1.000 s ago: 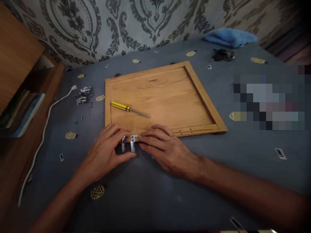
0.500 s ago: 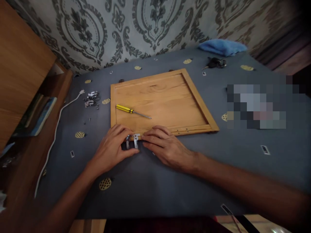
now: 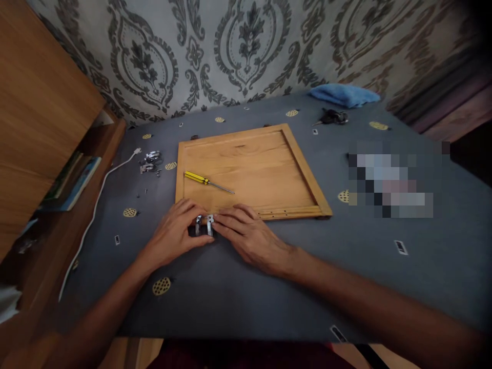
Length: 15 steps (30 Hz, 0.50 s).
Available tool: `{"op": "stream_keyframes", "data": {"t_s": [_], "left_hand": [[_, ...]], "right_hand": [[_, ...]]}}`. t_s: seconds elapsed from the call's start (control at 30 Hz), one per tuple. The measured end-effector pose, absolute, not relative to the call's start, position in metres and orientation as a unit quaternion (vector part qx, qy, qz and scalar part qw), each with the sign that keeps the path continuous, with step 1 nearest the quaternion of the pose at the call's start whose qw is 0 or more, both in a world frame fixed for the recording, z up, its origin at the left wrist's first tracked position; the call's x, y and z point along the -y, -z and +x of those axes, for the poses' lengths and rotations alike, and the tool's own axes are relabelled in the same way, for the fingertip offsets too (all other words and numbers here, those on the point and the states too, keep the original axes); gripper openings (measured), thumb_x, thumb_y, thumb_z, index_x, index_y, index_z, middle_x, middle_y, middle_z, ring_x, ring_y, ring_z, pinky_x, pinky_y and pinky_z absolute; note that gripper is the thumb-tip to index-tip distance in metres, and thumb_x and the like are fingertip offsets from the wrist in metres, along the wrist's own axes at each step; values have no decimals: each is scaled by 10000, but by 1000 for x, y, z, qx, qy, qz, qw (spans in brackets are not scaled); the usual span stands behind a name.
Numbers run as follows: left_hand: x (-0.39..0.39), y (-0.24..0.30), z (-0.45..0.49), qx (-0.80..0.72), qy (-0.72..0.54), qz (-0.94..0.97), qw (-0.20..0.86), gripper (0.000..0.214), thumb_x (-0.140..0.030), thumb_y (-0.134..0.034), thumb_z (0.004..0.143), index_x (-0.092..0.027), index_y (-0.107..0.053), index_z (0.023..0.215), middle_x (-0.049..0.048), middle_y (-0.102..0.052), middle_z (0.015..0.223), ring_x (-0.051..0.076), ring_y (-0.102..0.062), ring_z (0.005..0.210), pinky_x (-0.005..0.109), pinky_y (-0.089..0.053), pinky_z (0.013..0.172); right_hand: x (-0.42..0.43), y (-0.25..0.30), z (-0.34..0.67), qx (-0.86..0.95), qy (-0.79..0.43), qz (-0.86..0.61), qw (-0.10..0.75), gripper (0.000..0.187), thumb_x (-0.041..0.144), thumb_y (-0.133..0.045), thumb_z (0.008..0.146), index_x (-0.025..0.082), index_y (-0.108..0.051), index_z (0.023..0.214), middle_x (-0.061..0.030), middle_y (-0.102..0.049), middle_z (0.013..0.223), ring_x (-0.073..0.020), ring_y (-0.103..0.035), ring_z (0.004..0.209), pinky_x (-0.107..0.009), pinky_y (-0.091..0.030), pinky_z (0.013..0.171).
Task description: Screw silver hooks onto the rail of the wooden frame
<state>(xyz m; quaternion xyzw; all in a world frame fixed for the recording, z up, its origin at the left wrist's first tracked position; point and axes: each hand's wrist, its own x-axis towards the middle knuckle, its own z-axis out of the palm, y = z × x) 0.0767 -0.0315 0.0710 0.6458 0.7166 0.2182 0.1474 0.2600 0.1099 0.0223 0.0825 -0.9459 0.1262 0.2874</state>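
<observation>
A wooden framed panel [image 3: 249, 169] lies flat on a grey-blue cloth. A yellow-handled screwdriver [image 3: 207, 181] rests on its left part. At the panel's near edge sits a small metal hinge [image 3: 204, 225]. My left hand [image 3: 175, 233] pinches the hinge from the left, thumb below it and fingers curled over it. My right hand [image 3: 246, 236] presses its fingertips on the hinge's right side and on the panel's edge.
More metal hinges and screws [image 3: 149, 161] lie left of the panel beside a white cable [image 3: 96, 192]. A wooden shelf with books [image 3: 69, 179] stands at the left. A blue cloth [image 3: 344, 95] and a dark tool [image 3: 332, 117] lie at the back right.
Both hands stay on the hinge at the panel's edge. The view has pulled back and tilted, so everything looks smaller and lower.
</observation>
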Motion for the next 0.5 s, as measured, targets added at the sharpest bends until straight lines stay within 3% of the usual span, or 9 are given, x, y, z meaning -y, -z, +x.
{"op": "stream_keyframes", "data": {"t_s": [0.5], "left_hand": [[31,-70,79,-718,-226,646,130,255,-331,-795,826,-212,-639,990,43,-639,1048,232,-585,983,385,-488,832]], "right_hand": [[-108,-22,257,955,-89,81,270,273,135,-512,979,121,-667,1205,-95,-708,1236,-245,-542,1183,-466,-392,1070]]}}
